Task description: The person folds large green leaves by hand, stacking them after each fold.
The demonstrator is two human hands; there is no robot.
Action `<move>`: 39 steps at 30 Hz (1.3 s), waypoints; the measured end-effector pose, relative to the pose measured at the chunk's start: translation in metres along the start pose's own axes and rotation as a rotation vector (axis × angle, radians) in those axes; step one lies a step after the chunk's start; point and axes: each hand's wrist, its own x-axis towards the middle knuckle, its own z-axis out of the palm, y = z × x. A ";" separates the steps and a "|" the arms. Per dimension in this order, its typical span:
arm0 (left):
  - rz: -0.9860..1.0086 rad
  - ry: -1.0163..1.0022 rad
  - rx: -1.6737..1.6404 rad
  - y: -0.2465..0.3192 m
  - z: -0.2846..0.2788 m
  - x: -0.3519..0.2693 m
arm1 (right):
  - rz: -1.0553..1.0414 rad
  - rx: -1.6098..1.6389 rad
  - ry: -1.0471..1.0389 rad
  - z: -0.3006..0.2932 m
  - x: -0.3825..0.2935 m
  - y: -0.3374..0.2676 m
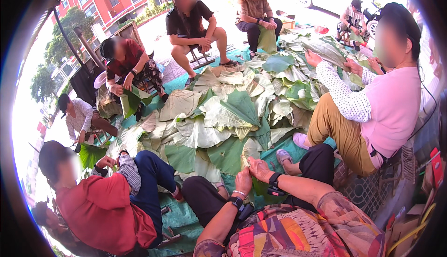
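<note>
My left hand and my right hand meet above my lap, fingertips close together. Between them they pinch a lotus leaf; its green part hangs below my hands, partly hidden by my wrists. Just beyond my fingers, a folded pale leaf with yellowish ribs touches or nearly touches them; I cannot tell which. A broad heap of lotus leaves, some green and some pale side up, spreads in front of me. Each of my wrists carries a dark strapped device, and the left also has a bangle.
A teal tarp lies under the heap. Several people sit around it on low stools, most handling leaves. One in red sits close on my left, another in pink on my right. Cardboard stands at the lower right.
</note>
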 end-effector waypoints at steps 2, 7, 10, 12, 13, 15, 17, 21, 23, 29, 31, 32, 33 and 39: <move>-0.017 -0.008 -0.007 0.002 -0.001 0.001 | 0.008 0.006 0.020 -0.001 0.002 0.000; 0.030 0.024 -0.052 -0.001 0.005 0.003 | -0.020 -0.060 -0.056 0.003 0.009 0.011; 0.028 0.050 -0.075 -0.002 0.007 0.002 | -0.036 -0.046 -0.026 0.005 0.008 0.013; 0.027 0.038 -0.072 -0.002 0.006 0.000 | -0.054 -0.056 -0.039 0.005 0.009 0.014; 0.028 0.027 -0.069 -0.002 0.005 -0.001 | -0.072 -0.065 -0.051 0.006 0.009 0.014; 0.018 0.021 -0.066 0.001 0.003 -0.001 | -0.112 -0.060 -0.032 0.006 0.010 0.017; 0.010 0.013 -0.062 0.004 0.001 -0.001 | -0.151 -0.054 -0.011 0.008 0.011 0.019; 0.022 0.030 -0.093 0.011 -0.001 -0.002 | -0.127 -0.066 0.023 0.008 0.013 0.023; 0.028 0.019 -0.083 0.012 -0.002 -0.001 | -0.149 -0.087 0.044 0.005 0.016 0.022; -0.015 0.022 -0.075 0.004 -0.001 0.000 | -0.168 -0.133 -0.073 0.003 0.020 0.015; -0.024 0.038 -0.093 0.008 -0.003 0.001 | -0.161 -0.135 -0.032 0.006 0.018 0.019; -0.021 0.037 -0.095 0.011 -0.004 0.003 | -0.158 -0.138 -0.030 0.007 0.018 0.021; -0.062 0.023 -0.096 0.011 -0.007 0.005 | -0.161 -0.129 -0.042 0.008 0.018 0.018; -0.098 -0.022 -0.189 0.006 -0.025 0.024 | -0.155 -0.043 -0.057 -0.012 0.020 -0.008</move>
